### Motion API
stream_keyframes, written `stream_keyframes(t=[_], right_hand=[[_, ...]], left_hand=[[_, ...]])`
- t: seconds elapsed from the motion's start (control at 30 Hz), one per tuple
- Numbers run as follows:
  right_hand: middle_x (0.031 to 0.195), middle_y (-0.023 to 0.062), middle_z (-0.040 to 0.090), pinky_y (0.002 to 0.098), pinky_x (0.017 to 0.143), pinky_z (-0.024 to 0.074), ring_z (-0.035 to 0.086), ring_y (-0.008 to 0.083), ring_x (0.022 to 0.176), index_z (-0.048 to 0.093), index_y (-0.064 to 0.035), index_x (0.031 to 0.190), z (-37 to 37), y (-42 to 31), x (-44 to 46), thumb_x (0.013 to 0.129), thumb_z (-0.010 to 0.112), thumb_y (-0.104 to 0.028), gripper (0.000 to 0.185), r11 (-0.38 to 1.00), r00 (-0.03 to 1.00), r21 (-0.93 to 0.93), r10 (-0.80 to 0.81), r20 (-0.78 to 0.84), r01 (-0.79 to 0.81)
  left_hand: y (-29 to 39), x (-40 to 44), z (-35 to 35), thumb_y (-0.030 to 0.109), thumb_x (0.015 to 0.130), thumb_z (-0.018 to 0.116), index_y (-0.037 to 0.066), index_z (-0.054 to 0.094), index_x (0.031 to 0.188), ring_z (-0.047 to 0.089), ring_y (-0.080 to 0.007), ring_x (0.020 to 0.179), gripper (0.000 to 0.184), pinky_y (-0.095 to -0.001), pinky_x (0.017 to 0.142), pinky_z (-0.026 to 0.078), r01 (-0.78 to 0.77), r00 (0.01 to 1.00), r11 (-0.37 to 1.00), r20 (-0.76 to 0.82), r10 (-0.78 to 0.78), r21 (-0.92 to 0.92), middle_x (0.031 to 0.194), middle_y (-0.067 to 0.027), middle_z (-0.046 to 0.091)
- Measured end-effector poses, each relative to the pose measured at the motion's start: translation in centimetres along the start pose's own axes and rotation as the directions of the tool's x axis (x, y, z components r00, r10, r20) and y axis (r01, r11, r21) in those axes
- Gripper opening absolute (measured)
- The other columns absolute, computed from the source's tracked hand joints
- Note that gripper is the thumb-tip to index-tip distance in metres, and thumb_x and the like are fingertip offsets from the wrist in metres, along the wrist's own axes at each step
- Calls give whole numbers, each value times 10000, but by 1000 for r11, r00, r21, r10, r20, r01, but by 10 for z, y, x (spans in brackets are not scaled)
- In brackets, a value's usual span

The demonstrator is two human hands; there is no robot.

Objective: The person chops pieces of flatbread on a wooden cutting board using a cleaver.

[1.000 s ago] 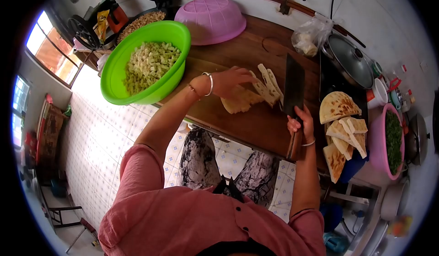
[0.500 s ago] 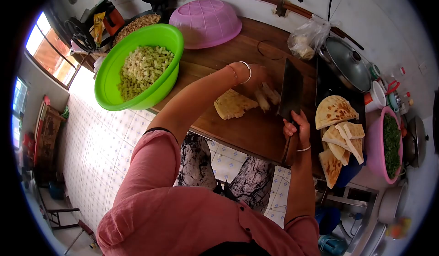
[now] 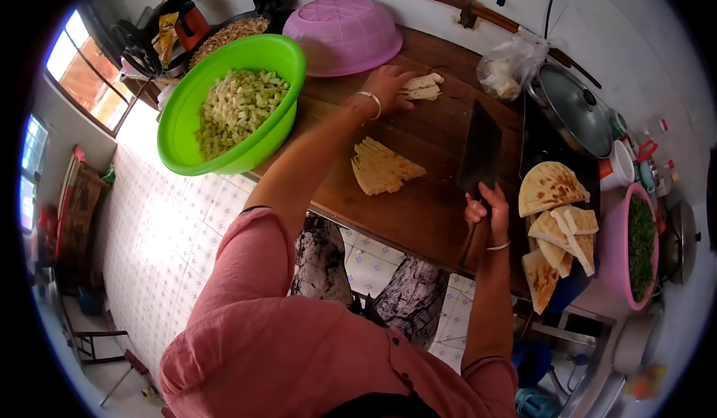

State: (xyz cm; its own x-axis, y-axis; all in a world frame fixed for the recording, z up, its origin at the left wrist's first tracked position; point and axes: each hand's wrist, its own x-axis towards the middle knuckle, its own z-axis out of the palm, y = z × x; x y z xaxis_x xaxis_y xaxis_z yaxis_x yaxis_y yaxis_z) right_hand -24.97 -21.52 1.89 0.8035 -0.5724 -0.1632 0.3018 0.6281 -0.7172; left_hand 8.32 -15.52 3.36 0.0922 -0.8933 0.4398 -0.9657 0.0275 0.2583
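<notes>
Toward the far side of the wooden table (image 3: 441,143), the left hand (image 3: 387,88) is half open, its thumb and fingers at the near end of a small bunch of pale bread strips (image 3: 424,87); whether it pinches them or only touches them, I cannot tell. Closer to the body, at the table's right, the right hand (image 3: 487,210) is wrapped firmly round the handle of a cleaver (image 3: 479,145), whose broad dark blade points to the back. Between the two arms a wedge of flat bread (image 3: 385,170) lies on the wood, slit into strips along its upper left side. Beyond the left arm stands a green bowl (image 3: 275,136) of chopped pale green pieces (image 3: 237,112), with an upturned pink basket (image 3: 340,36) just behind. Past the cleaver, more bread pieces (image 3: 554,192) are piled at the right. Farther out are a plastic bag (image 3: 511,73), a lidded pan (image 3: 573,110) and a pink bowl (image 3: 614,257) of chopped greens (image 3: 641,252).
</notes>
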Motion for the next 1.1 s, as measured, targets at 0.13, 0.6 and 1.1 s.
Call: stream_keyframes(t=[0.13,0.6,1.1], right_hand=[[743,118,570,215,385,358,440,73,442,502,5,935,8,2,-1,884,531,-110,129,999,1000,35,20,18,-20],[769,107,558,191,403,365,426,52,461,500,-24,952,-5,5,4,881,538,-94,108,995,995,67,82,-56,-79],[732,140,566,229,403,382,432,94,448,478,-27,981,-21,1,11,841,561,-60,165,986,983,-65,147,-112,-155]], left_hand=[[50,-60,-43,427,632,785,77,307,1399,277,-348,1323,969,-429,1078,255,-159,916,928,300,266,-337,1388,-171,367],[66,-118,-27,513,540,794,66,377,1355,402,-328,1185,1019,-438,1013,288,-94,955,984,265,132,-149,1274,-167,448],[130,-123,-8,493,501,807,102,385,1337,359,-329,1227,1015,-490,990,271,368,911,926,-163,-378,-90,1333,-112,406]])
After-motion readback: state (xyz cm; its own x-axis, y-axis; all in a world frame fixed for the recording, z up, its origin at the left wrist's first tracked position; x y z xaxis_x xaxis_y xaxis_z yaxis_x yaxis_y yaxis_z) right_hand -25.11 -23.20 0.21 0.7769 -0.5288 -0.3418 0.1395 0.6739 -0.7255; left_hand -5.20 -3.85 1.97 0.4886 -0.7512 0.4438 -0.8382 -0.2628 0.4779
